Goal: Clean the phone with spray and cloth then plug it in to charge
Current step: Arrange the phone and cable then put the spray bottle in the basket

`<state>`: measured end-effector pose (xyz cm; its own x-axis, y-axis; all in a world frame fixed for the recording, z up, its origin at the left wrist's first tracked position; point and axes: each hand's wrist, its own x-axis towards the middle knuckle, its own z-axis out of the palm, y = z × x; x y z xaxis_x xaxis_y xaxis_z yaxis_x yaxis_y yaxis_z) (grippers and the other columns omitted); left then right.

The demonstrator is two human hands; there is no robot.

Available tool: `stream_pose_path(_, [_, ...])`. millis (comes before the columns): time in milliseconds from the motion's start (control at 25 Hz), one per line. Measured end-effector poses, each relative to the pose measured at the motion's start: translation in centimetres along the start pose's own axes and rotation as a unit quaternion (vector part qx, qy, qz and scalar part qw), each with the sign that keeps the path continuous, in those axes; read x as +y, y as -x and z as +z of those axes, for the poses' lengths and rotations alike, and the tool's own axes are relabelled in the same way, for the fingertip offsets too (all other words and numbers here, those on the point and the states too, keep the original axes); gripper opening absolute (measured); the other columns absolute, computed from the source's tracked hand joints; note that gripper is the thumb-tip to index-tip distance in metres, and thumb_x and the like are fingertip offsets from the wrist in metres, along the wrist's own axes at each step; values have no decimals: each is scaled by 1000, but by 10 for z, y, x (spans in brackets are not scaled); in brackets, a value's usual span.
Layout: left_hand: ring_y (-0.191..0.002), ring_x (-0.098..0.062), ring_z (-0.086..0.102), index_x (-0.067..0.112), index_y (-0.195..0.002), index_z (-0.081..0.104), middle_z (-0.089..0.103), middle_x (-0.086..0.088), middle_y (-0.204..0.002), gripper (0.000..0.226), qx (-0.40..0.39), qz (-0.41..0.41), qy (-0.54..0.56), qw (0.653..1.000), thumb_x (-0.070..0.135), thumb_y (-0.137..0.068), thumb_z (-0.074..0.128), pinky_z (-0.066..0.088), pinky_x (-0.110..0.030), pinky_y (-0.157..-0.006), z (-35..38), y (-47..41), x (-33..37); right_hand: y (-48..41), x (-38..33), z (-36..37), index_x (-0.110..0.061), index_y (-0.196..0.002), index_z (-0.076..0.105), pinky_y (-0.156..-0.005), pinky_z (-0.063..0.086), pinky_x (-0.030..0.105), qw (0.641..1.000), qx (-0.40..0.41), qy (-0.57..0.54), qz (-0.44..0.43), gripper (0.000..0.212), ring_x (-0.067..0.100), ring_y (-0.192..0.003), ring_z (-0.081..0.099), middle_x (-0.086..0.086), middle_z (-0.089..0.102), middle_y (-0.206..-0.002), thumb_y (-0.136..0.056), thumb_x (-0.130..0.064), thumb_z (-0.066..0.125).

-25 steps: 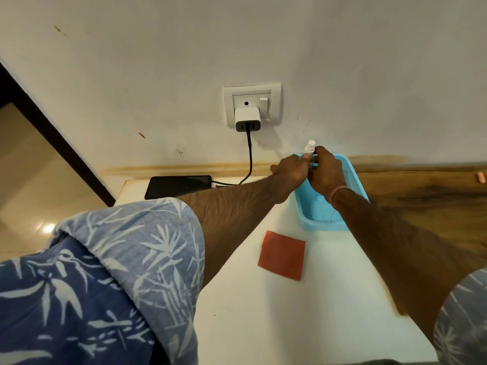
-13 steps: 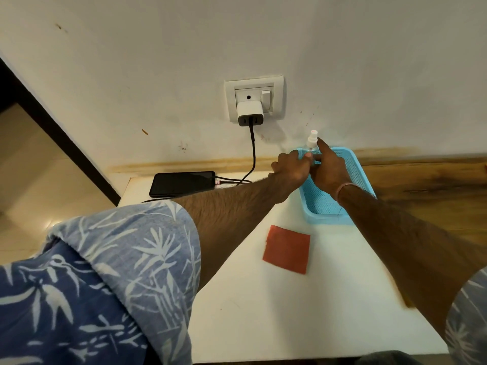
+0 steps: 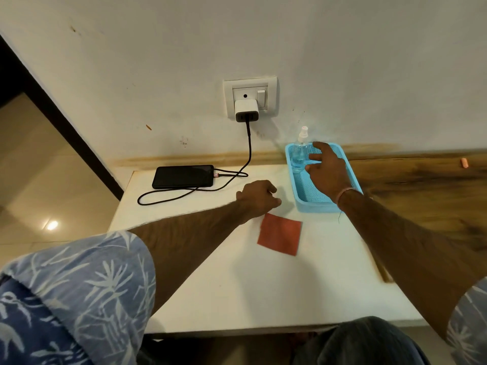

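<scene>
A black phone (image 3: 183, 176) lies face up at the back left of the white table (image 3: 237, 291), with a black cable (image 3: 237, 175) plugged into it from the white charger (image 3: 246, 110) in the wall socket. A clear spray bottle (image 3: 300, 151) stands upright in the far end of the blue basket (image 3: 313, 205). An orange-red cloth (image 3: 280, 237) lies flat mid-table. My right hand (image 3: 326, 171) hovers over the basket just right of the bottle, fingers spread, holding nothing. My left hand (image 3: 257, 197) is loosely curled above the table, just behind the cloth, empty.
A wooden surface (image 3: 427, 185) adjoins the table on the right, with a small orange object (image 3: 464, 163) near the wall. A dark door frame (image 3: 52, 106) and tiled floor lie to the left. My knee (image 3: 361, 341) shows below the table's front edge.
Both hands have let go of the spray bottle, which now stands in the basket. My left hand has drawn back toward the cloth and my right hand has opened beside the bottle.
</scene>
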<state>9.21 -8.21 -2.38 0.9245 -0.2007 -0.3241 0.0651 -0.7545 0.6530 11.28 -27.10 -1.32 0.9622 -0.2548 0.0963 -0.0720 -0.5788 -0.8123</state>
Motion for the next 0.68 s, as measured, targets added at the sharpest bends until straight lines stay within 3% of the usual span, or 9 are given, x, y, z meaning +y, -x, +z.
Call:
stream_pose_path(160, [-122, -21, 53, 26, -126, 63, 62, 3, -126, 48, -33, 23, -138, 990, 35, -81, 77, 40, -42, -106, 8, 16, -12, 25, -7, -8, -19, -130, 50, -88, 49, 29, 999, 15, 6, -27, 44, 22, -102, 64, 5, 64, -123, -90, -2, 58])
stream_pose_path(360, [-119, -25, 51, 24, -121, 62, 58, -3, -125, 41, -20, 36, -175, 984, 34, -83, 74, 36, -40, -98, 22, 29, -22, 55, -12, -8, -16, -121, 53, -89, 53, 33, 998, 28, 11, -47, 37, 12, -89, 61, -1, 64, -110, -88, -1, 61])
stream_pose_path(440, [-116, -25, 54, 19, -118, 63, 60, -6, -124, 36, -22, 36, -141, 989, 29, -85, 74, 41, -38, -96, 25, 34, -26, 68, -11, -5, -17, -119, 54, -86, 53, 32, 997, 18, 22, -65, 36, 13, -89, 61, -1, 64, -108, -87, -2, 63])
stream_pose_path(520, [-107, -23, 56, 14, -113, 65, 62, -6, -119, 29, -26, 25, -61, 997, 24, -87, 73, 46, -28, -81, 23, 37, -31, 81, -9, -3, -18, -117, 55, -86, 52, 32, 993, 4, 54, -104, 35, 15, -93, 60, -1, 63, -111, -86, -4, 65])
stream_pose_path(600, [-94, -18, 56, 13, -107, 66, 62, -3, -107, 22, -20, 4, 11, 1000, 22, -88, 73, 41, -21, -63, 17, 41, -33, 94, -7, 0, -18, -117, 55, -87, 51, 35, 984, -20, 90, -153, 36, 16, -96, 59, 0, 62, -112, -84, -7, 67])
stream_pose_path(680, [-81, -17, 59, 14, -100, 66, 64, -5, -96, 15, -14, -14, 86, 996, 19, -88, 73, 43, -21, -58, 10, 42, -34, 104, -6, 2, -20, -120, 54, -89, 50, 36, 971, -59, 130, -194, 41, 18, -103, 56, 0, 59, -116, -82, -12, 67])
